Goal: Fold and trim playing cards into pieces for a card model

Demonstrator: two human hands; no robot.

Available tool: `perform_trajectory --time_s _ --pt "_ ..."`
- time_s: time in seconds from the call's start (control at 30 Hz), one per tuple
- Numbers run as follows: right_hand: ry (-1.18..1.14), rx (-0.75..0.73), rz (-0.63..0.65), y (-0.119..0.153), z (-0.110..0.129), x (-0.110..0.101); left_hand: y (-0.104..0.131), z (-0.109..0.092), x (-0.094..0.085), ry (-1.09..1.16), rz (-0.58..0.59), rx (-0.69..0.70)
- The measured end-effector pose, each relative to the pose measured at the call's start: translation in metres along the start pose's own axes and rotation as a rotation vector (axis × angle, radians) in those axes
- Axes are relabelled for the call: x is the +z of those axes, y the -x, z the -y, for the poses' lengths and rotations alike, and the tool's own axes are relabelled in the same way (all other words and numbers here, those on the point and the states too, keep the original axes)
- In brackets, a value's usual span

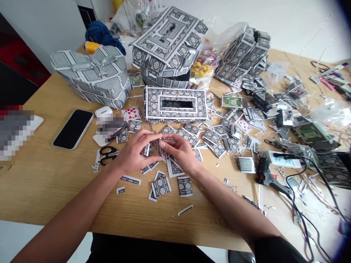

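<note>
Between my two hands, above the card pieces in the middle of the table, is a small folded card piece (pixel 159 147) with a dark pattern, held upright. My left hand (pixel 137 151) pinches it from the left, thumb below and fingers above. From the right, my right hand (pixel 178 148) grips the same piece with thumb and fingertips. Below the hands lie cut patterned cards (pixel 161 187) and a single card (pixel 185 186). Black-handled scissors (pixel 108 155) rest beside my left wrist. Behind the hands stands a rectangular card box (pixel 175 104) with a slot in its top.
A phone (pixel 73 129) lies at the left. Card-covered baskets (pixel 94 78) and a lidded card box (pixel 167 40) stand behind. Loose cards (pixel 214 137) spread rightward. A glue gun (pixel 270 177), its black cables and a power strip (pixel 285 159) are at the right.
</note>
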State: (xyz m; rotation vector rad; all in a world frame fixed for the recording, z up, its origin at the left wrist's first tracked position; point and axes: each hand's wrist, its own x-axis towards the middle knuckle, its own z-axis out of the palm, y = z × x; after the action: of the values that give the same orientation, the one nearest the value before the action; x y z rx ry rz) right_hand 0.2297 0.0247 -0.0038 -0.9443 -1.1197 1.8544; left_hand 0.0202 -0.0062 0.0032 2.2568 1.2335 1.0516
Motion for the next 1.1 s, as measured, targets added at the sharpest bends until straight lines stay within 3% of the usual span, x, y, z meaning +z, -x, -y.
perform_trajectory --time_s 0.3,0.57,0.67,0.83,1.1 --pt "-0.07 0.062 -0.013 -0.002 0.001 -0.001 -0.001 0.001 0.002 0.021 -0.056 0.022" --pt "-0.138 0.149 -0.028 0.001 0.011 0.003 0.0 -0.006 0.001 0.048 -0.095 -0.055" --pt "-0.097 0.145 -0.079 -0.001 0.01 0.002 -0.001 -0.005 -0.001 0.128 -0.105 -0.009" --pt "-0.092 0.109 0.009 0.001 0.008 0.001 0.0 -0.003 0.001 0.064 -0.074 -0.053" --pt "-0.071 0.08 0.0 -0.001 0.006 0.001 0.0 -0.001 0.004 0.044 -0.1 -0.008"
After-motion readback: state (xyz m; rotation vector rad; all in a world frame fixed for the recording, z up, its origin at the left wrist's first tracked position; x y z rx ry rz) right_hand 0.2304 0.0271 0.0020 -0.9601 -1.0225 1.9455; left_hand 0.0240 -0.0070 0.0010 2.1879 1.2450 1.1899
